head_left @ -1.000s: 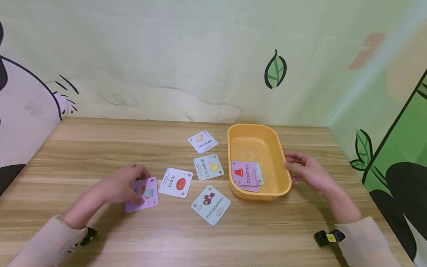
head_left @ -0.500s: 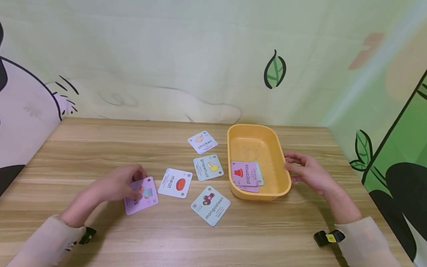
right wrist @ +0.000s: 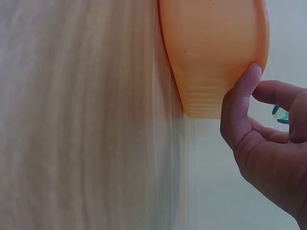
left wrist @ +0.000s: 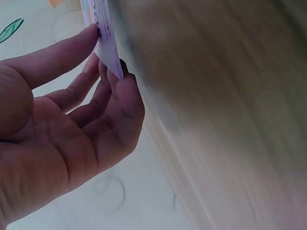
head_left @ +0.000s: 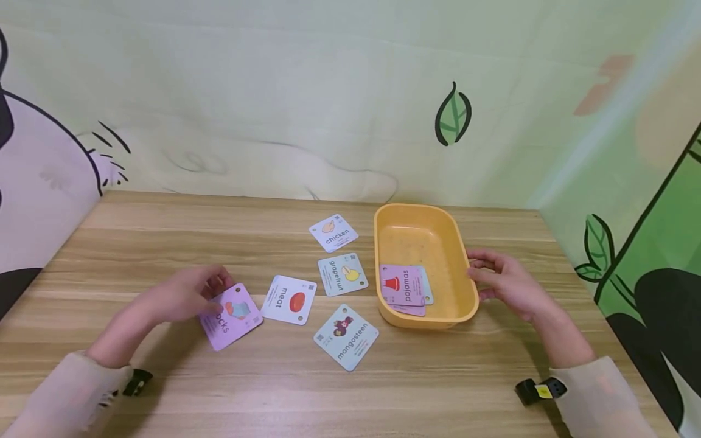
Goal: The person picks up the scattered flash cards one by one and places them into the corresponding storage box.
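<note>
My left hand (head_left: 183,295) pinches a purple picture card (head_left: 234,319) reading "socks" between thumb and fingers. In the left wrist view, the card (left wrist: 106,43) is seen nearly edge-on, its corner resting at the fingers. In the head view it lies just left of the white "meat" card (head_left: 289,299). My right hand (head_left: 509,283) holds the right rim of an orange-yellow plastic bin (head_left: 421,213). The right wrist view shows the thumb against the bin's outer wall (right wrist: 211,43), with a curved finger near the rim. Inside the bin are a "pajamas" card (head_left: 403,285) and other cards partly hidden beneath.
A "chicken" card (head_left: 333,233), a "grapefruit" card (head_left: 342,274) and a "mangosteen" card (head_left: 346,337) lie left of the bin. The wood-grain table (head_left: 263,389) ends at a printed cloth backdrop (head_left: 230,103).
The left hand has drawn slightly left along the socks card, and more of it shows. The card has turned counterclockwise. The right hand and bin stay in place.
</note>
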Action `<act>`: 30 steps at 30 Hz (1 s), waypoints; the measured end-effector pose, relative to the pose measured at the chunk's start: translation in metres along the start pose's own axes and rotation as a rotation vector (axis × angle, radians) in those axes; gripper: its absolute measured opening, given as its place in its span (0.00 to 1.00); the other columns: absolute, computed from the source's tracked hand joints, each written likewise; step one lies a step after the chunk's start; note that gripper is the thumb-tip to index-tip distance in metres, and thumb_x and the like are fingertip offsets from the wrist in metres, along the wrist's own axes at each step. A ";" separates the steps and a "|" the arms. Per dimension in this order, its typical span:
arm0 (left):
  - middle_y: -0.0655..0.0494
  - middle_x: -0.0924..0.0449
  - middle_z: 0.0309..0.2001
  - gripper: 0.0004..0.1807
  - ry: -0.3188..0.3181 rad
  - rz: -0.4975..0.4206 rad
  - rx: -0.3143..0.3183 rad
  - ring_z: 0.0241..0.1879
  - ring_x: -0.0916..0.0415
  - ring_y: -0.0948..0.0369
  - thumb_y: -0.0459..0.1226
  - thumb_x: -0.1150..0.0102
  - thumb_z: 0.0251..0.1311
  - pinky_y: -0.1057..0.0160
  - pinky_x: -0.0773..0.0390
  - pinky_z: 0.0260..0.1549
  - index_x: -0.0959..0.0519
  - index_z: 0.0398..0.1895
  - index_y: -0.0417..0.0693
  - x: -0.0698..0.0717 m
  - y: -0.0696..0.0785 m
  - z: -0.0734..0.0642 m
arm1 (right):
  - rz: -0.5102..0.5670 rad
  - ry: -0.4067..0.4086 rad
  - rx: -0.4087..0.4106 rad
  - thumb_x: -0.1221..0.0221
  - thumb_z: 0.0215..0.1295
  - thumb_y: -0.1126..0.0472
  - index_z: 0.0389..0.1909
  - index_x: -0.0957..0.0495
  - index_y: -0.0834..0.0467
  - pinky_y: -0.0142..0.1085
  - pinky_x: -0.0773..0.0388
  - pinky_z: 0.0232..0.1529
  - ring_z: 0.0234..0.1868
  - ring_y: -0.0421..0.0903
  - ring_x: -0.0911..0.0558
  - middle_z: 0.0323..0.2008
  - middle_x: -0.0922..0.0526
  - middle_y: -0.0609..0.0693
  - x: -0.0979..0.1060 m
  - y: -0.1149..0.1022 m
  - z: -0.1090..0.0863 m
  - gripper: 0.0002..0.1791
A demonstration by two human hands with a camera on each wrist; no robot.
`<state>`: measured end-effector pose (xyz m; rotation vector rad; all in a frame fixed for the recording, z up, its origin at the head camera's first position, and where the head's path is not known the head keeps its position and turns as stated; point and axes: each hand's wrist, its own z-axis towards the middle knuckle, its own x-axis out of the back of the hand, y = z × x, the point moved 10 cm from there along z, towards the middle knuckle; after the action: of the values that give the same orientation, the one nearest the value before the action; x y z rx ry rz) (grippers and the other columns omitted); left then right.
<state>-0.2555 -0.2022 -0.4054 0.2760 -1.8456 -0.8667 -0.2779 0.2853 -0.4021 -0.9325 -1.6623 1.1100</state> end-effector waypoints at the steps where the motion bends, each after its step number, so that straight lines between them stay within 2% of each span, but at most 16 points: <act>1: 0.47 0.22 0.41 0.17 -0.001 -0.010 -0.002 0.43 0.23 0.50 0.23 0.33 0.55 0.55 0.20 0.39 0.23 0.48 0.37 0.001 -0.001 0.000 | 0.000 -0.001 0.001 0.45 0.78 0.63 0.72 0.43 0.75 0.39 0.14 0.39 0.42 0.44 0.18 0.55 0.30 0.67 0.000 0.000 0.000 0.31; 8: 0.46 0.21 0.40 0.21 0.000 -0.097 -0.035 0.42 0.20 0.49 0.20 0.37 0.55 0.58 0.17 0.33 0.24 0.53 0.33 0.006 -0.003 -0.002 | 0.001 0.001 0.005 0.46 0.78 0.63 0.72 0.42 0.75 0.39 0.14 0.38 0.41 0.44 0.19 0.53 0.29 0.67 0.000 -0.001 -0.001 0.30; 18: 0.44 0.25 0.42 0.20 -0.028 -0.269 0.023 0.38 0.24 0.52 0.22 0.41 0.62 0.60 0.17 0.29 0.28 0.57 0.34 0.006 -0.015 -0.003 | 0.001 0.007 0.002 0.45 0.78 0.63 0.72 0.42 0.75 0.39 0.14 0.38 0.41 0.44 0.19 0.53 0.30 0.67 0.001 -0.001 -0.001 0.31; 26: 0.41 0.26 0.44 0.23 -0.063 -0.380 0.037 0.40 0.23 0.50 0.23 0.40 0.61 0.58 0.15 0.33 0.30 0.60 0.32 0.011 -0.020 -0.005 | 0.005 0.006 0.005 0.45 0.78 0.63 0.72 0.42 0.75 0.39 0.14 0.38 0.41 0.44 0.19 0.53 0.29 0.67 0.001 0.001 -0.001 0.31; 30: 0.38 0.27 0.45 0.25 -0.059 -0.424 0.041 0.42 0.21 0.49 0.22 0.40 0.61 0.55 0.14 0.36 0.32 0.62 0.30 0.014 -0.023 -0.006 | 0.005 0.005 0.004 0.45 0.78 0.63 0.72 0.42 0.75 0.39 0.14 0.38 0.41 0.44 0.18 0.54 0.30 0.67 0.001 0.001 0.000 0.31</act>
<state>-0.2605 -0.2288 -0.4092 0.6916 -1.8922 -1.1332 -0.2782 0.2870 -0.4029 -0.9368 -1.6539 1.1129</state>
